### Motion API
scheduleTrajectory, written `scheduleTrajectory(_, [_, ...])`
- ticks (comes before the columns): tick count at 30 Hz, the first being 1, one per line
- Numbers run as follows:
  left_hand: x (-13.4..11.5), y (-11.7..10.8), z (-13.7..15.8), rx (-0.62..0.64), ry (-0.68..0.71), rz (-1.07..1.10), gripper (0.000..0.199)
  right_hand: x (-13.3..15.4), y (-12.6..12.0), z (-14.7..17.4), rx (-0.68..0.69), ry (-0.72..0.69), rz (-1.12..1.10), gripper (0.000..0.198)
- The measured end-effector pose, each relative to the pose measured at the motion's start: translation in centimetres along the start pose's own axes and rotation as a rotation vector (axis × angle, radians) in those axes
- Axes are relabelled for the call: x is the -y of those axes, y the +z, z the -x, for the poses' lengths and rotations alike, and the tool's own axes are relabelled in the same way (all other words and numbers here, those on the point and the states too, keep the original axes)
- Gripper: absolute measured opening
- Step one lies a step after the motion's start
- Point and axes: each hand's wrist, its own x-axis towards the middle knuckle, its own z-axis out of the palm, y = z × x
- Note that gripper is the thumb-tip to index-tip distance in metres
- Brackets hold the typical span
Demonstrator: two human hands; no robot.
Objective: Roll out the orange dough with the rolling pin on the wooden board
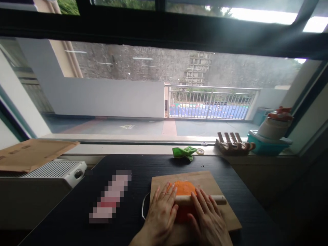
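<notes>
The left hand [161, 212] is laid flat over the left part of a rolling pin [184, 200], at the lower centre of the frame; its fingers are stretched out and only slightly parted. The right hand [208, 213] is placed on the same pin, a little further right, with its fingers also extended and its thumb held apart. The pin is covered by both hands from above, and its right end is seen beyond the right fingers.

At the far left of the frame, a brown cardboard sheet [36, 153] is rested on a white unit with a grille [74, 172]. On the black table [69, 218], at the lower left, a pinkish item [110, 198] is hidden by blurred squares, so it cannot be told what it is. Next, a thin metal loop [142, 206] is seen just beside the left hand. Under the pin, flattened orange dough [183, 187] is spread on a wooden board [202, 179], in the lower centre; it is partly covered by the hands. Above it in the frame, a crumpled green cloth [184, 152] is found at the table's far edge, near a small pale ring [200, 151]. At the right, a teal box [269, 143] is kept on the windowsill [133, 148], with a whitish container [273, 128] set on top.
</notes>
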Motion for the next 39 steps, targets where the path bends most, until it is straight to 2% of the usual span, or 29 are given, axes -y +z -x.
scheduleTrajectory(4, [1.1, -0.6, -5.1, 0.073, -0.181, -0.026, 0.047, -0.4, 0.1, -6.0, 0.213, 0.181, -0.031, 0.045])
scheduleTrajectory(7, [1.8, -1.0, -8.2, 0.082, -0.222, -0.031, 0.045, -0.7, -0.1, -9.6, 0.310, 0.255, -0.059, 0.044])
scheduleTrajectory(9, [1.8, -1.2, -7.8, 0.083, -0.206, -0.026, 0.043, -0.8, -0.6, -8.9, 0.304, 0.205, -0.081, 0.042])
scheduleTrajectory(12, [1.3, -1.1, -3.6, 0.057, -0.101, -0.011, 0.042, -1.3, -1.7, -4.3, 0.192, 0.064, -0.095, 0.039])
scheduleTrajectory(15, [0.6, -0.4, 1.8, -0.081, 0.082, -0.035, 0.050, -2.4, -2.8, 0.5, 0.077, -0.085, -0.093, 0.044])
scheduleTrajectory(18, [0.0, -0.4, 4.6, -0.185, 0.190, -0.078, 0.060, -3.5, -4.0, 2.0, 0.124, -0.090, -0.122, 0.050])
scheduleTrajectory(21, [-0.5, -1.7, 2.8, -0.146, 0.145, -0.059, 0.050, -4.0, -4.9, 0.5, 0.259, -0.008, -0.183, 0.047])
scheduleTrajectory(23, [-0.7, -2.8, -0.2, -0.086, 0.060, -0.031, 0.045, -4.0, -5.2, -1.2, 0.293, 0.023, -0.212, 0.041])
scheduleTrajectory(25, [-0.6, -3.5, -3.7, -0.040, -0.004, -0.015, 0.046, -3.9, -5.2, -2.8, 0.269, 0.039, -0.233, 0.035])
scheduleTrajectory(28, [0.3, -2.9, -7.7, -0.025, -0.081, -0.021, 0.043, -3.9, -4.6, -5.0, 0.259, 0.062, -0.288, 0.029])
scheduleTrajectory(30, [0.9, -1.8, -8.9, -0.027, -0.113, -0.035, 0.042, -3.9, -3.8, -6.4, 0.305, 0.131, -0.287, 0.027])
scheduleTrajectory(34, [1.1, -0.3, -8.2, -0.052, -0.142, -0.057, 0.046, -3.1, -2.1, -7.4, 0.322, 0.301, -0.172, 0.039])
scheduleTrajectory(36, [1.0, -0.3, -6.3, -0.045, -0.131, -0.056, 0.045, -2.2, -1.7, -6.1, 0.294, 0.296, -0.126, 0.042])
scheduleTrajectory(39, [0.8, -0.1, -1.9, -0.081, -0.039, -0.051, 0.040, -0.5, -1.8, -1.9, 0.179, 0.194, -0.056, 0.047])
